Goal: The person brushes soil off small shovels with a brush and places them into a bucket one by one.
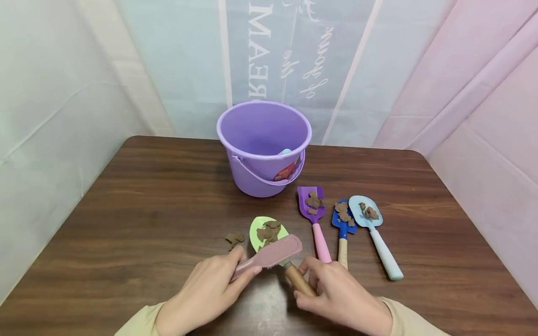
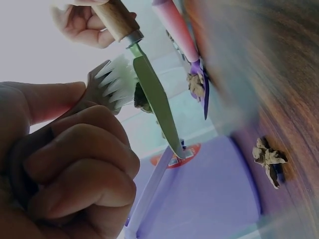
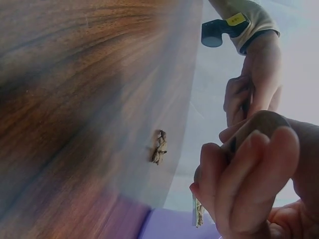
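Note:
My left hand [image 1: 203, 291] grips a pink brush [image 1: 279, 251] by its handle. Its pale bristles [image 2: 119, 82] face the green shovel in the left wrist view. The brush back covers part of the green shovel [image 1: 254, 231] in the head view. My right hand [image 1: 338, 294] holds that shovel by its wooden handle [image 1: 299, 279], raised above the table in the left wrist view. Brown crumbly pieces [image 1: 269, 232] lie on the green blade. Another brown clump [image 1: 235, 239] sits on the table just left of the shovel, beyond my left fingers.
A purple bucket [image 1: 265, 175] stands at the back, a light blue thing [image 1: 285, 151] showing inside. To the right lie a purple shovel with pink handle [image 1: 321, 245], a blue shovel [image 1: 343, 230] and a light blue shovel [image 1: 385, 256], each bearing brown pieces.

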`<state>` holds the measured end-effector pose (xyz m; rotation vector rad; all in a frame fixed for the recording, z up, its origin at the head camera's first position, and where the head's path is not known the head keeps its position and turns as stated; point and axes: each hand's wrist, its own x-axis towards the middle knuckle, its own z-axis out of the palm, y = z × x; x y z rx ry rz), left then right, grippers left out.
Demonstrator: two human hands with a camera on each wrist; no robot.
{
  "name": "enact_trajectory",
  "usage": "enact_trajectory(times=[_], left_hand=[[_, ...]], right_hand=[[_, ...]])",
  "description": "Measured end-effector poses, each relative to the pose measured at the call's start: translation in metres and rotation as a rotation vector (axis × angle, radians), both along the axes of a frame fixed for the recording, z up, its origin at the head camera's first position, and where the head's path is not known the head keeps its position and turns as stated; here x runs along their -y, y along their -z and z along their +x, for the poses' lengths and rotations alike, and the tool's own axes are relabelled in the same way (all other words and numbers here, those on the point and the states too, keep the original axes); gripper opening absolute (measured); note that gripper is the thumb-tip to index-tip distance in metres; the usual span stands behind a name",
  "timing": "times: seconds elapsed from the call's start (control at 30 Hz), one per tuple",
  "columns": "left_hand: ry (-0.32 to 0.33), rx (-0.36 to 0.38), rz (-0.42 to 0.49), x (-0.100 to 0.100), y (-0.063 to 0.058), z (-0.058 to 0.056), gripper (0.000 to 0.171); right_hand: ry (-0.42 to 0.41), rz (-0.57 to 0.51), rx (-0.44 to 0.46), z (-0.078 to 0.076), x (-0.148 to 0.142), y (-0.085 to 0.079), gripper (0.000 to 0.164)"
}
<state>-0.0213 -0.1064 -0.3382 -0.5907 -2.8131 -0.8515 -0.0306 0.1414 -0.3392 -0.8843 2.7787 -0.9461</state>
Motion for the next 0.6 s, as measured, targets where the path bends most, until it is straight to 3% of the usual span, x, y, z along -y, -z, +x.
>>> enact_trajectory(times=[0.27, 0.6], left_hand=[[-0.002, 0.022, -0.010, -0.0002, 0.0002, -0.0020, 0.029], [-0.038, -0.013, -0.044, 0.0002, 0.0003, -0.0031, 0.027]], right_hand=[[0.010, -0.006, -0.008, 0.0019, -0.0004, -0.0020, 0.024], [-0.007, -0.028, 0.006, 0.0034, -0.0015, -0.0013, 0.024]])
